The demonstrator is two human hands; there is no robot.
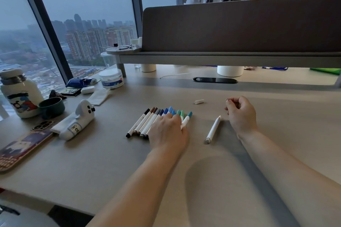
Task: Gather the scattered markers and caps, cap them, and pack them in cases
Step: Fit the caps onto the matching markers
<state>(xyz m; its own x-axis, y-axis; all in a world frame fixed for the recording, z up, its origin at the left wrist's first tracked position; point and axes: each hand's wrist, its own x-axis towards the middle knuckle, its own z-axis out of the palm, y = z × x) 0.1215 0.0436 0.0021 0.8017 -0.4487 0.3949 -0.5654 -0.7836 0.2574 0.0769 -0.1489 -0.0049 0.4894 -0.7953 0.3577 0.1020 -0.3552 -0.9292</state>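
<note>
The left hand (167, 131) lies palm down on the row of markers (145, 122), fingers spread only slightly and laid flat across the barrels rather than wrapped round any of them. Black, brown and grey caps fan out just left of its knuckles, and blue and teal caps stick out beyond its fingertips. The pens lie side by side, touching, slanted on the desk (110, 162).

The right hand (240, 114) rests on its edge with the fingers curled in toward the palm, and nothing shows inside them. A white marker (213, 128) lies alone between the two hands, nearer the right wrist, with its bare tip pointing toward that hand's curled fingers; neither hand touches it. A small white cap (199, 101) lies on its side beyond and to the left of the right hand's knuckles, apart from both hands
</note>
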